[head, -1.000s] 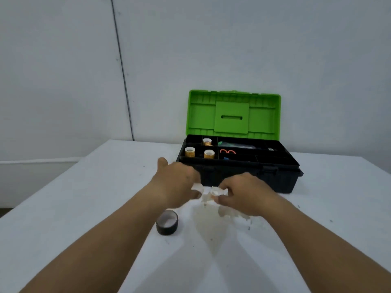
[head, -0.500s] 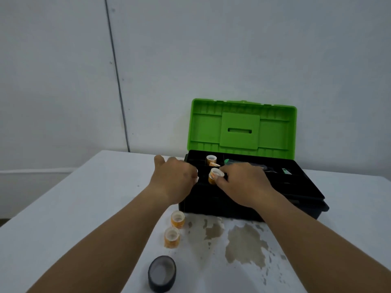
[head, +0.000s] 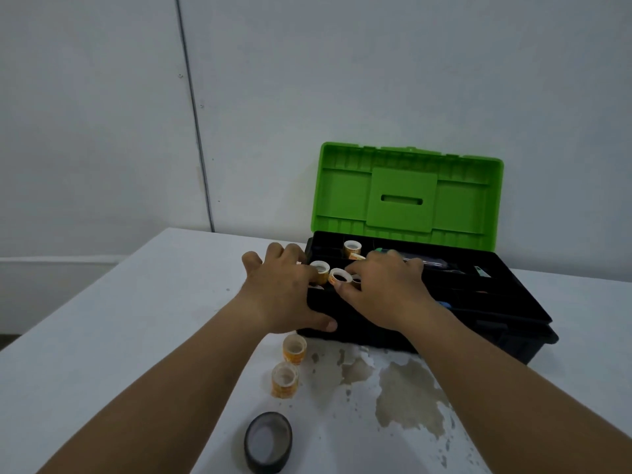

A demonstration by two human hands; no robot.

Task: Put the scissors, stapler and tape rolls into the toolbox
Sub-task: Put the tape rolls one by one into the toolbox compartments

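The black toolbox (head: 513, 302) stands open with its green lid (head: 410, 200) upright. Small orange tape rolls sit in its left compartments: one at the back (head: 352, 248), one at my left fingertips (head: 319, 270). My right hand (head: 383, 292) pinches another small roll (head: 340, 277) over the front-left compartments. My left hand (head: 284, 295) lies curled over the box's front-left corner, thumb spread on the front wall; what is under its fingers is hidden. On the table lie two orange rolls (head: 294, 348) (head: 284, 379) and a black tape roll (head: 268, 441).
The white table (head: 136, 319) has peeled, stained patches (head: 407, 395) in front of the toolbox. A green-handled tool (head: 410, 260) lies in the box's rear tray. A grey wall stands close behind the box.
Both hands moved from the table up to the toolbox's left compartments, the right carrying a small roll. Two orange rolls on the table have come into sight below my hands.
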